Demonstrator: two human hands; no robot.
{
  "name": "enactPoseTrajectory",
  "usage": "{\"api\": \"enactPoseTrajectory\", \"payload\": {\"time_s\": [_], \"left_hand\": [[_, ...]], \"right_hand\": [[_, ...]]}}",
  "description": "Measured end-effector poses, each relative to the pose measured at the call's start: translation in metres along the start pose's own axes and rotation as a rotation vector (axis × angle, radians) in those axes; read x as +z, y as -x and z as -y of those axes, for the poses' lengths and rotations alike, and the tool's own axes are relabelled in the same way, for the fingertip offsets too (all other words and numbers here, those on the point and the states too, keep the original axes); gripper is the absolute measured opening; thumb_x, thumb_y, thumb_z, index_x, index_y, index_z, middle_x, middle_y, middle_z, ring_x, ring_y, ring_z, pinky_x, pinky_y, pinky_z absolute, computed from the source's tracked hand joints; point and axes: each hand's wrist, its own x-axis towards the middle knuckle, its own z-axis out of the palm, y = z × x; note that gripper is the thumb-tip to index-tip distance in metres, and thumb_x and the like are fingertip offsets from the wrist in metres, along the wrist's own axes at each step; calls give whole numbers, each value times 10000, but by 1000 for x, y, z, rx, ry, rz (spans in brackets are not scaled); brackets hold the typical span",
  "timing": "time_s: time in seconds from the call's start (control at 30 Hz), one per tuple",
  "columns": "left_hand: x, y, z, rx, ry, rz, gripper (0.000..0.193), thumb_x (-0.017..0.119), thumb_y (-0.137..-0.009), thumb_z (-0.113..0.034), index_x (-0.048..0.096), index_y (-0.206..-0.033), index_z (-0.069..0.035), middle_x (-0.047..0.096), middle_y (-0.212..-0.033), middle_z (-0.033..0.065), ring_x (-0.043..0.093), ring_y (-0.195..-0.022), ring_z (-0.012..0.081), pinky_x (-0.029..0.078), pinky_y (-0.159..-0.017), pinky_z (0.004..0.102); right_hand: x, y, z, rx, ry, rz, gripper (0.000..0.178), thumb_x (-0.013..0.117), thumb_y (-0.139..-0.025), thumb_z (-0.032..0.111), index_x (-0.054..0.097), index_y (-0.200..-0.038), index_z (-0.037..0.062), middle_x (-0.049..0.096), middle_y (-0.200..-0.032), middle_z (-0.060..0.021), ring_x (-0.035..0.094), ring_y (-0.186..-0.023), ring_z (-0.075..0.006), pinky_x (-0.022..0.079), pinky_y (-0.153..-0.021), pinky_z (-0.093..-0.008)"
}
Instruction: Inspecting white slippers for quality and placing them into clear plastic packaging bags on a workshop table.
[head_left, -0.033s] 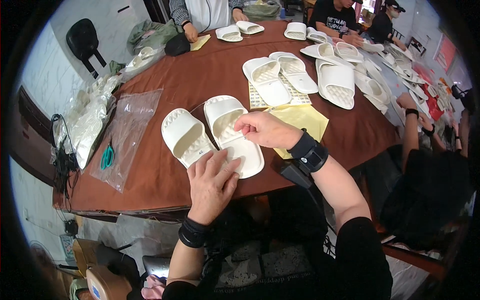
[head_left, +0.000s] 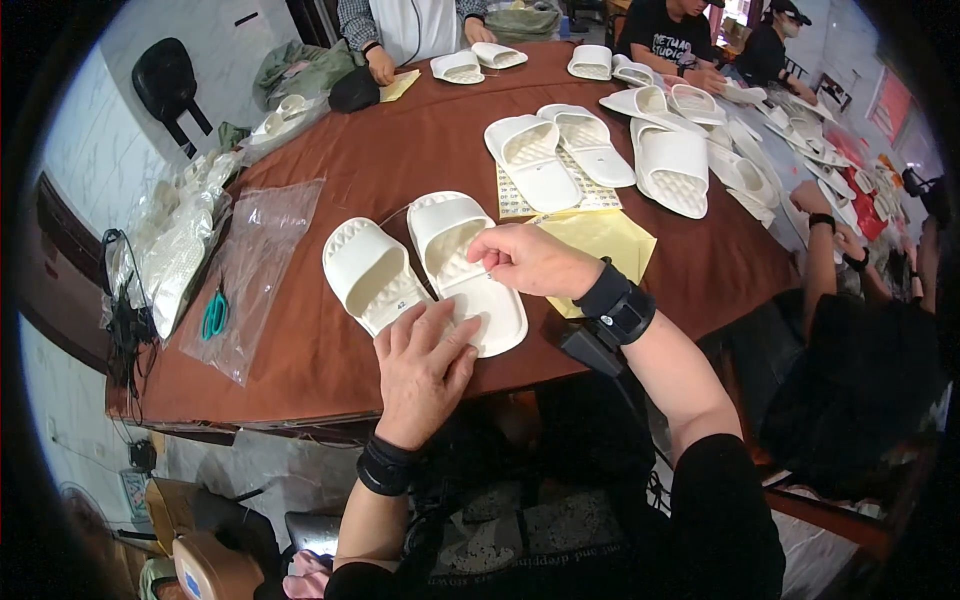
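Note:
A pair of white slide slippers lies before me, toes pointing away. My left hand is open, fingers spread across the heel ends of the left slipper and right slipper. Over the right slipper, just behind its strap, my right hand is closed in a pinch. What its fingertips hold, if anything, is too small to make out. A small dark mark shows on the left slipper's insole. Yellow paper lies partly under my right wrist.
Another slipper pair rests on a printed sheet; more white slippers crowd the right. Teal scissors lie on a clear plastic bag at left. Other people work across and beside the brown-covered table.

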Motion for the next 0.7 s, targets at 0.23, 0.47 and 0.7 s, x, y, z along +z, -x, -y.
{"api": "enactPoseTrajectory", "payload": {"time_s": [0.23, 0.47, 0.7], "left_hand": [[0, 0, 1, -5, -1, -2, 325, 693, -800, -180, 701, -1125, -198, 589, -1267, 50, 511, -1196, 289, 363, -991, 455], [0, 1, 1, -4, 15, -5, 332, 695, -800, -179, 700, -1132, -196, 589, -1268, 49, 509, -1197, 287, 362, -994, 455], [0, 1, 1, -12, 20, -3, 335, 693, -801, -178, 699, -1135, -196, 588, -1270, 47, 503, -1203, 284, 355, -1001, 452]], "right_hand": [[3, -1, 1, 4, 29, -5, 254, 561, -820, -16, 611, -1069, -10, 592, -803, -82, 572, -740, -179, 482, -701, -303], [4, -2, 1, 12, 1, -1, 263, 560, -818, -10, 598, -1079, -9, 573, -763, -69, 540, -698, -162, 466, -672, -290], [4, -2, 0, 37, 3, -1, 258, 557, -829, -7, 595, -1084, -2, 570, -759, -58, 530, -694, -143, 461, -660, -287]]}}
